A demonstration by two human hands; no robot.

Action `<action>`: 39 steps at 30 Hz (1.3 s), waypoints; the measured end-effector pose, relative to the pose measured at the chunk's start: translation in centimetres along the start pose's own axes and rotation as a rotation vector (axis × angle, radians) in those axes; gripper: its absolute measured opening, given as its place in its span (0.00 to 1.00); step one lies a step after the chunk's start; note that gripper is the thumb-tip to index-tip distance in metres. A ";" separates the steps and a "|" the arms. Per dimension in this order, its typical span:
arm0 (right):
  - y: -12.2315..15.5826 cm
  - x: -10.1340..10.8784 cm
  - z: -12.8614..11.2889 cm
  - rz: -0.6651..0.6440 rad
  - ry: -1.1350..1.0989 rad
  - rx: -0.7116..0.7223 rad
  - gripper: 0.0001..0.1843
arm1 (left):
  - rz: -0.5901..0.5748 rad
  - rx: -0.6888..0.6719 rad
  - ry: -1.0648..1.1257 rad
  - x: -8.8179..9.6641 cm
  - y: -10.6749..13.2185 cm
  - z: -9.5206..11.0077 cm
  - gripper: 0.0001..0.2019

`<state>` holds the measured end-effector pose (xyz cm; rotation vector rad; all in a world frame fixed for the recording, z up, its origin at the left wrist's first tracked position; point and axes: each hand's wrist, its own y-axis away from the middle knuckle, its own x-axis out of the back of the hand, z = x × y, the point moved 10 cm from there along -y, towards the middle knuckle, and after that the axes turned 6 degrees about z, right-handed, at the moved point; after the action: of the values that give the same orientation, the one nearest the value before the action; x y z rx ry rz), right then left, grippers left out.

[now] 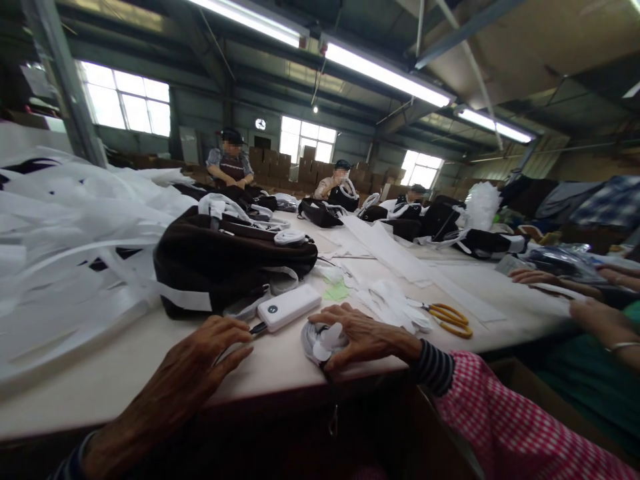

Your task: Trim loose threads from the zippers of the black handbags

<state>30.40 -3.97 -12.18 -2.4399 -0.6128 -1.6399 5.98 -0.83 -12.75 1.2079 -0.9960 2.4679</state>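
My right hand (357, 333) rests at the table's front edge, its fingers curled round a small coil of grey-white strap (311, 343) with rounded white pieces on top. A dark cord with a metal clip (333, 421) hangs below it over the edge. To the left, my left hand (207, 357) lies on the table with thumb and fingers apart; a pale edge shows in the gap, too unclear to name. Beside its fingertips is a white power bank (290, 308) with a black plug (259, 329) in its end. Behind that stands a black bag (230, 260) with white-wrapped handles.
Orange-handled scissors (453, 320) lie right of my right hand, near white strips (395, 300) and a green scrap (336, 289). White sheeting (75, 267) heaps up on the left. A co-worker's hands (595, 307) are at the right; other people sit across the table among black bags (323, 213).
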 end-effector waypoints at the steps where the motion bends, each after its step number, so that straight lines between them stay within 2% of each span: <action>1: 0.0 0.0 0.0 0.005 0.002 -0.014 0.51 | -0.010 -0.007 -0.008 -0.2 -0.3 0.1 0.17; 6: 0.4 0.6 -1.7 0.107 0.079 0.010 0.47 | -0.023 -0.069 -0.132 -1.2 -3.8 2.3 0.12; 9: 1.2 2.5 -1.9 0.222 0.122 0.052 0.45 | -0.082 -0.058 -0.285 -3.0 -5.5 2.9 0.17; 11: 1.9 5.1 -0.3 0.327 0.155 0.003 0.45 | -0.116 -0.061 -0.374 -4.2 -6.0 2.9 0.21; 14: 2.8 9.8 4.4 0.452 0.230 -0.162 0.44 | -0.151 -0.096 -0.408 -5.0 -6.7 3.0 0.21; 17: 3.1 12.5 9.8 0.480 0.275 -0.322 0.44 | -0.118 -0.107 -0.402 -3.3 -8.7 3.3 0.18; 19: 3.0 12.3 12.8 0.450 0.273 -0.407 0.44 | -0.012 -0.142 -0.459 -0.8 -10.9 3.9 0.15; 21: 2.8 10.5 15.0 0.370 0.263 -0.451 0.43 | 0.101 -0.181 -0.570 1.7 -13.3 4.3 0.13; 23: 2.6 8.2 16.1 0.292 0.265 -0.443 0.42 | 0.143 -0.181 -0.683 3.1 -15.5 3.8 0.13; 26: 2.9 6.2 16.7 0.229 0.241 -0.403 0.42 | 0.087 -0.204 -0.800 2.9 -17.2 2.1 0.08; 28: 3.5 6.1 17.1 0.186 0.176 -0.405 0.47 | 0.045 -0.259 -0.821 1.9 -17.0 1.4 0.08; 30: 3.8 7.4 17.3 0.184 0.121 -0.401 0.49 | 0.049 -0.319 -0.807 1.2 -16.0 1.0 0.12; 33: 2.6 11.3 16.0 0.335 0.101 -0.320 0.41 | 0.137 -0.360 -0.756 1.1 -14.3 0.7 0.14; 36: -1.5 14.1 12.4 0.495 0.047 -0.154 0.29 | 0.199 -0.340 -0.721 1.2 -13.2 -0.1 0.13; 39: -7.7 15.0 7.3 0.601 0.088 -0.002 0.20 | 0.238 -0.333 -0.744 0.8 -12.5 -1.1 0.14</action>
<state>38.39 9.29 -2.28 -2.2229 0.1344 -1.4669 10.59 9.12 -6.60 2.0189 -1.7271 1.8683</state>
